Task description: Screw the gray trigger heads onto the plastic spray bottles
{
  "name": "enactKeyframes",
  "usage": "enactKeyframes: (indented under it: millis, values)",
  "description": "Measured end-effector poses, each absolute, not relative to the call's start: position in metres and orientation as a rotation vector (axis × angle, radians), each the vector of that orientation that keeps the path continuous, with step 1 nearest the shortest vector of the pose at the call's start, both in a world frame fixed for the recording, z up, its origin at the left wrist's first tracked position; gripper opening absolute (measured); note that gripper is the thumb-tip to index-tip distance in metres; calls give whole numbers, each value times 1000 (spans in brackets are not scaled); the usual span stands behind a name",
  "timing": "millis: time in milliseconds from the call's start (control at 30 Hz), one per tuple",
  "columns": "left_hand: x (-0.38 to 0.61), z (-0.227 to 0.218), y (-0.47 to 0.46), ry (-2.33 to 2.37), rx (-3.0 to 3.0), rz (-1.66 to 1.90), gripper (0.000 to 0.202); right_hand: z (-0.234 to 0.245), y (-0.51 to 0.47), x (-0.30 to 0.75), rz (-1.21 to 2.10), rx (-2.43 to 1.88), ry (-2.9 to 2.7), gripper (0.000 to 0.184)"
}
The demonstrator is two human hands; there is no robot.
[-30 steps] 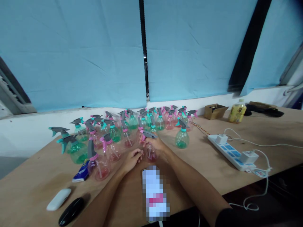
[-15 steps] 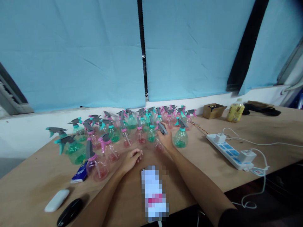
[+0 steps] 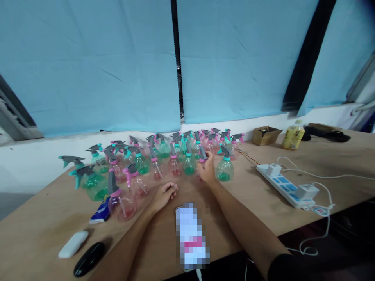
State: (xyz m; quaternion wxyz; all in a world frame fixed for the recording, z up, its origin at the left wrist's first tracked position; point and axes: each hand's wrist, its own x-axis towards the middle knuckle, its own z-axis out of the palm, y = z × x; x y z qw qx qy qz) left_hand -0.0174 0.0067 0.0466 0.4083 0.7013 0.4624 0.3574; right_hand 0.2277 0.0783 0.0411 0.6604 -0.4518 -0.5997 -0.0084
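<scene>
My right hand [image 3: 206, 169] is closed round a clear pink spray bottle [image 3: 202, 155] with a grey head, which stands in the front of a group of similar bottles. My fingers cover much of its body. To its right is a green spray bottle [image 3: 225, 168] with a turquoise collar; another green spray bottle [image 3: 189, 163] stands just left of it. My left hand [image 3: 165, 196] rests on the table with its fingers loosely curled in, and no object shows in it. Left of that hand stands a pink spray bottle [image 3: 123, 205], with another pink spray bottle [image 3: 139, 185] behind it.
A phone [image 3: 191, 236] with a blurred screen lies between my forearms. To the right are a white power strip [image 3: 283, 186] with cables, a cardboard box [image 3: 265, 136] and a yellow drink bottle [image 3: 293, 136]. At left lie a blue packet [image 3: 100, 210], a white case [image 3: 73, 244] and a black case [image 3: 89, 259].
My right hand has shifted slightly back and right with the pink bottle, whose head now stands more upright. The left hand stays on the table. The view has moved a little.
</scene>
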Motion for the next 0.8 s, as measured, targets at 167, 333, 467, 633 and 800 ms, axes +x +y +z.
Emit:
enactKeyframes:
  millis: [167, 333, 467, 633, 800]
  values:
    - [-17, 48, 6, 1171, 1770, 901, 36, 36, 85, 227, -126, -1032, -1361, 60]
    - [-18, 45, 9, 1163, 1784, 887, 36, 32, 89, 228, -110, -1092, -1300, 55]
    - [-18, 44, 10, 1167, 1774, 880, 36, 29, 94, 231, -108, -1178, -1259, 54]
    - [-17, 44, 10, 1171, 1775, 880, 36, 23, 102, 237, -88, -1222, -1273, 56]
    - [-17, 45, 10, 1169, 1775, 889, 36, 20, 104, 240, -28, -1204, -1295, 60]
